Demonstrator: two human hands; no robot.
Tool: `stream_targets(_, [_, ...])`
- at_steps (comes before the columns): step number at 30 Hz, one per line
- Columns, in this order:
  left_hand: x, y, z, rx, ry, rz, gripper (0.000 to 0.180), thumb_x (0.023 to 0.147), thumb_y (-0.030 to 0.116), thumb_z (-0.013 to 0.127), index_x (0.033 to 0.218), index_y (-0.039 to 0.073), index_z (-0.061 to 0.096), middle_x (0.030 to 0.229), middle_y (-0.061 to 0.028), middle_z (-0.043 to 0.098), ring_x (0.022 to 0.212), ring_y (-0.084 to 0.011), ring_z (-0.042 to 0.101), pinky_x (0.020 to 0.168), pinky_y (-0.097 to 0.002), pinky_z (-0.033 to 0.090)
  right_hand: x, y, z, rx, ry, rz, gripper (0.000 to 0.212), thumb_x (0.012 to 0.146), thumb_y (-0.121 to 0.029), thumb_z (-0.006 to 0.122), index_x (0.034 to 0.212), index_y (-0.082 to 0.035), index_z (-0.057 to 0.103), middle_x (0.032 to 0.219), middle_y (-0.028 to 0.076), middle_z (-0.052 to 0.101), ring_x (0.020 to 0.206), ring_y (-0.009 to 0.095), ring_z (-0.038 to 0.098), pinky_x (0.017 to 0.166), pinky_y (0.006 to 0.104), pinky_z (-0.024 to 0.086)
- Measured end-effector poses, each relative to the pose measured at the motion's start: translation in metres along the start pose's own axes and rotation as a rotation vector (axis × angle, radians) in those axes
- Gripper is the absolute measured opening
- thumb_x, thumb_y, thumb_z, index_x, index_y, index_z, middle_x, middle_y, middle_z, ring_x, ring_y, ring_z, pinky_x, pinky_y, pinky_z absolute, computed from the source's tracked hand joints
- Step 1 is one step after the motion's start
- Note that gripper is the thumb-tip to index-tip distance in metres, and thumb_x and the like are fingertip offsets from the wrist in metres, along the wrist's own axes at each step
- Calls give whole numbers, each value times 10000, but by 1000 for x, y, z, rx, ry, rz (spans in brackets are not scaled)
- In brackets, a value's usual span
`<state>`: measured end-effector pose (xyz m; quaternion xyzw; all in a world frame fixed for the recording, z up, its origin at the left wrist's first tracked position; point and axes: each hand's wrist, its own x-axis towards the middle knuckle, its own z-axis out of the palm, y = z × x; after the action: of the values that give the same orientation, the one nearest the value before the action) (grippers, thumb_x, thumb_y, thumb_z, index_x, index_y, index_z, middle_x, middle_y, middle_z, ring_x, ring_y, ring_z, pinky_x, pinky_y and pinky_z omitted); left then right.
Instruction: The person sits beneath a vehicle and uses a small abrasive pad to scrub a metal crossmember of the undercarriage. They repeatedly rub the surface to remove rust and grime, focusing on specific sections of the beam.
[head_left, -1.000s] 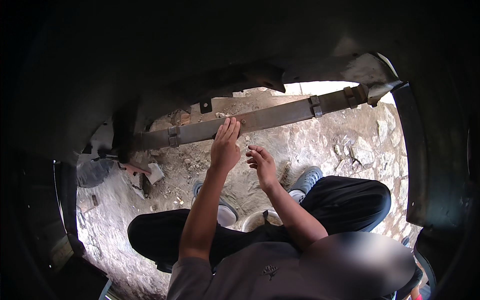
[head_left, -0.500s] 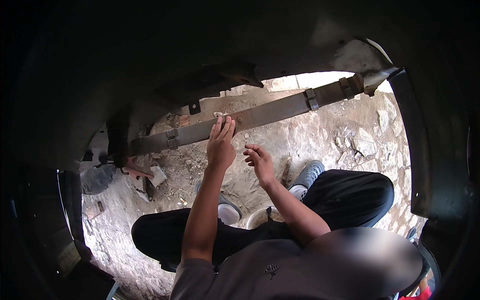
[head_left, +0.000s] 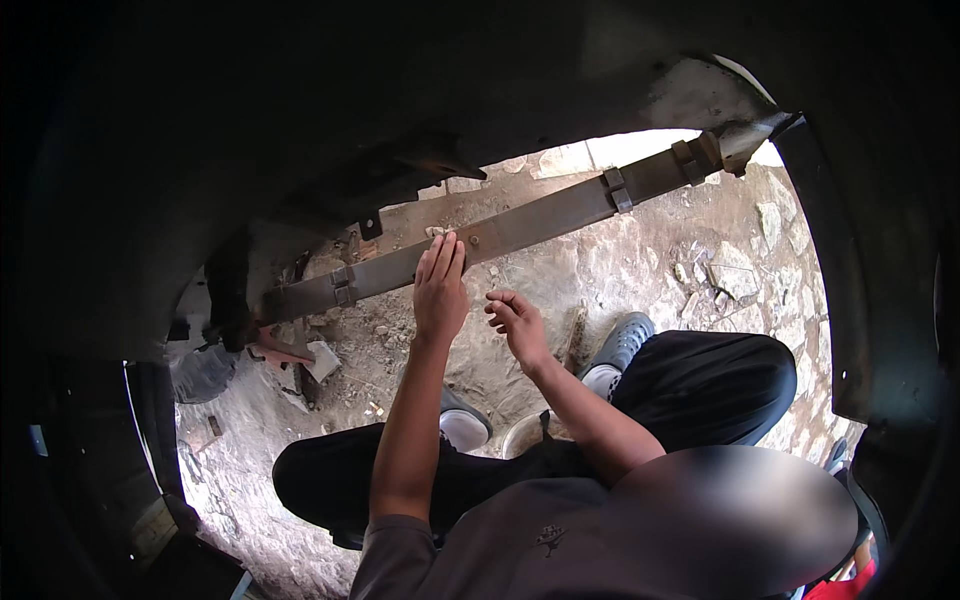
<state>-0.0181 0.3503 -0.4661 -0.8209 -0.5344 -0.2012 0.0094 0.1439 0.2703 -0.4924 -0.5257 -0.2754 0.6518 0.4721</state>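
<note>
A long, flat steel leaf spring point(head_left: 545, 222) with metal clips round it slants across the view, rising to the right. My left hand point(head_left: 440, 290) lies with its fingers stretched out against the spring's near side, just left of a small bolt head point(head_left: 474, 240). Nothing shows in that hand, though its palm is hidden. Below the spring and clear of it, my right hand point(head_left: 518, 327) hangs in the air. Its fingers are loosely bent and a little apart, and I see nothing between them.
Dark body panels point(head_left: 850, 270) curve round the opening. A metal bracket tab point(head_left: 370, 226) hangs behind the spring. Rubble and a broken stone point(head_left: 735, 272) lie on the dirt floor. Near the spring's left end are a reddish metal piece point(head_left: 283, 348) and a block point(head_left: 322, 361).
The view has shifted slightly. My left hand stays against the leaf spring, and my right hand holds nearly the same place and shape.
</note>
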Motion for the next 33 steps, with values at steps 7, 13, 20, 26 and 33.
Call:
stream_targets(7, [-5,-5,10,56,101,30,460,972,59,678,1431,35,667,1585,-97,579,1524,-315,490,1255,-498,420,-5,-2,-4,-30,28,47,265,1097,-198,636,1315,-65,707,1079,21,743,898,112,658,828,287,518])
stream_targets(13, [12,-3,-10,-54,23,12,408,1016,82,670,1422,55,687,1522,-98,652,1530,-327,482,1273,-506,386,0,3,0,-24,-7,34,242,1107,-190,622,1303,-81,712,1073,11,745,897,113,658,829,286,515])
stream_targets(20, [10,-5,-21,-90,-23,-33,459,1042,108,662,1496,70,606,1525,-159,631,1461,-385,533,1252,-527,386,-1,11,8,-85,-25,53,242,1093,-191,638,1285,-70,723,1051,24,760,903,126,700,799,274,538])
stream_targets(26, [16,-6,-7,-189,84,-112,414,1040,97,667,1439,64,561,1468,-166,663,1411,-392,579,1231,-529,403,-5,9,9,-93,-7,22,215,1091,-185,637,1240,-55,722,1032,35,765,883,129,703,797,282,546])
stream_targets(33, [15,-1,-18,-73,86,-23,390,1036,78,666,1404,48,540,1475,-158,664,1420,-375,581,1239,-540,397,1,9,1,-91,27,-9,190,1087,-180,645,1200,-46,720,1010,38,760,880,125,703,783,282,547])
